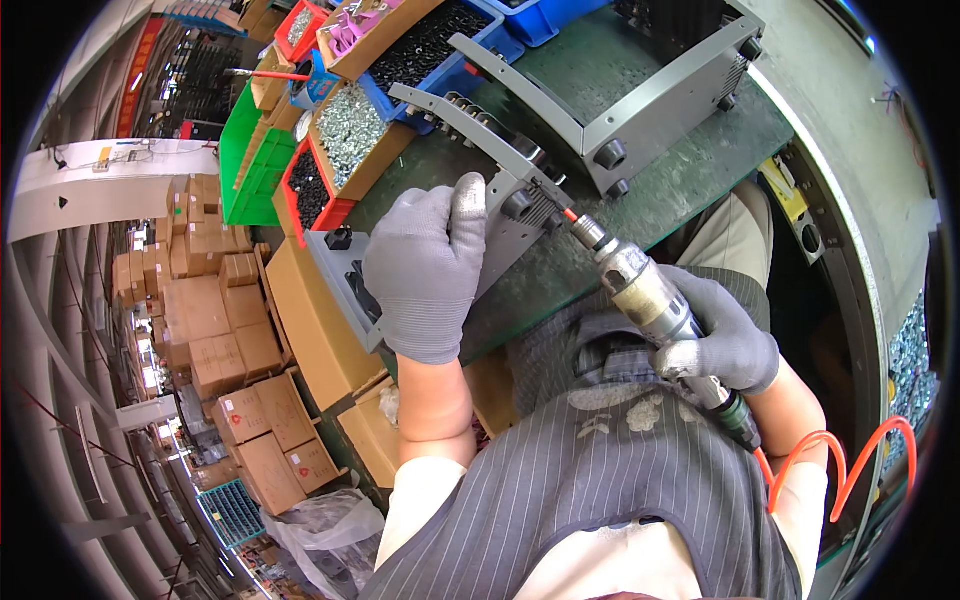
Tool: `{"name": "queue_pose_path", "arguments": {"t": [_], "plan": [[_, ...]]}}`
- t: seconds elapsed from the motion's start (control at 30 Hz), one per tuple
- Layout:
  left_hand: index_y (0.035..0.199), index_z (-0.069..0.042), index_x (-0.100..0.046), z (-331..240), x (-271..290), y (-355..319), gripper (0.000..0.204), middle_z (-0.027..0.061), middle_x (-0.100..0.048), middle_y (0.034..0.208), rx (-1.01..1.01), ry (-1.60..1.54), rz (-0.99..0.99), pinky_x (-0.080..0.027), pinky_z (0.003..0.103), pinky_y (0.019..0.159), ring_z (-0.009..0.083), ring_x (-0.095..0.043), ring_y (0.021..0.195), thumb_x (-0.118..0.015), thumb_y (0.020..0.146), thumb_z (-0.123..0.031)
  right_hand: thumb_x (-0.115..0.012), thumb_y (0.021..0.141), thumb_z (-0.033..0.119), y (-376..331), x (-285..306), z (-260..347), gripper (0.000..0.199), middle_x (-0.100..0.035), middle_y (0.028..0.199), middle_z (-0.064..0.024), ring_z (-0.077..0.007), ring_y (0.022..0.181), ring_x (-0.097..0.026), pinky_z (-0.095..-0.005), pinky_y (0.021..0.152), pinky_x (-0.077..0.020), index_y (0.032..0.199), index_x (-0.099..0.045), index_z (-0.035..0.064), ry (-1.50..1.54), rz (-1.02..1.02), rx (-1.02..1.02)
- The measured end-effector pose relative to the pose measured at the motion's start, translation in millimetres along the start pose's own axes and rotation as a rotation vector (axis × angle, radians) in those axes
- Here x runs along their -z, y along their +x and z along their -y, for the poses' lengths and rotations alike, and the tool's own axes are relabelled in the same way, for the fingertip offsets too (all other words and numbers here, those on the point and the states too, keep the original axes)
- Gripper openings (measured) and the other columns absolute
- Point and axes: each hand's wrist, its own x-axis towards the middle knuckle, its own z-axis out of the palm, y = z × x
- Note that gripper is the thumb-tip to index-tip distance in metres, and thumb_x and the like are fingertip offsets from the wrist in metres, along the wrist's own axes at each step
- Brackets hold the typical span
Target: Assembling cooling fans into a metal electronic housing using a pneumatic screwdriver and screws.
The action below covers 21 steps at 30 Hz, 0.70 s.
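Observation:
My right hand, in a grey glove, is wrapped round a silver air screwdriver. An orange coiled hose runs from its rear end. The red-tipped bit points at the corner of a grey metal casing, close to a black knob; whether it touches a screw is too small to tell. My left hand, also gloved, is raised over the casing with its fingers curled in and its thumb up against them. What those fingers hold, if anything, is hidden.
A second grey casing stands farther right on the dark green bench. At the far left are a blue bin of black screws, a cardboard box of silver screws and a red bin. Stacked cartons stand beyond.

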Motion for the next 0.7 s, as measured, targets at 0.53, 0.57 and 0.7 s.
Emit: {"name": "queue_pose_path", "arguments": {"t": [0.53,0.57,0.7], "plan": [[0.067,-0.008,-0.059,8,1,1,0.035,0.0121,-0.051,0.063,-0.130,0.057,0.010,-0.041,0.042,0.050,0.0334,-0.053,0.057,-0.056,0.089,-0.035,-0.077,0.072,0.025,0,-15,15,0.065,-0.057,0.094,-0.0053,-0.0109,0.083,-0.054,-0.0258,0.074,-0.0455,0.121,-0.048,-0.0039,-0.078,-0.060,-0.028],[0.071,-0.008,-0.062,8,1,0,0.028,0.0108,-0.054,0.065,-0.136,-0.021,-0.021,-0.042,0.040,0.051,0.0310,-0.054,0.057,-0.057,0.089,-0.030,-0.077,0.072,0.025,-1,-13,15,0.065,-0.057,0.094,-0.0053,-0.0109,0.083,-0.054,-0.0258,0.074,-0.0455,0.121,-0.048,-0.0039,-0.076,-0.063,-0.027],[0.081,-0.004,-0.065,-4,2,-32,0.011,0.0052,-0.062,0.071,-0.127,-0.586,-0.185,-0.046,0.028,0.056,0.0170,-0.054,0.057,-0.060,0.085,-0.012,-0.080,0.068,0.026,-7,0,10,0.068,-0.059,0.098,-0.0069,-0.0147,0.089,-0.055,-0.0295,0.081,-0.0452,0.122,-0.049,-0.0028,-0.321,-0.076,0.027]]}}
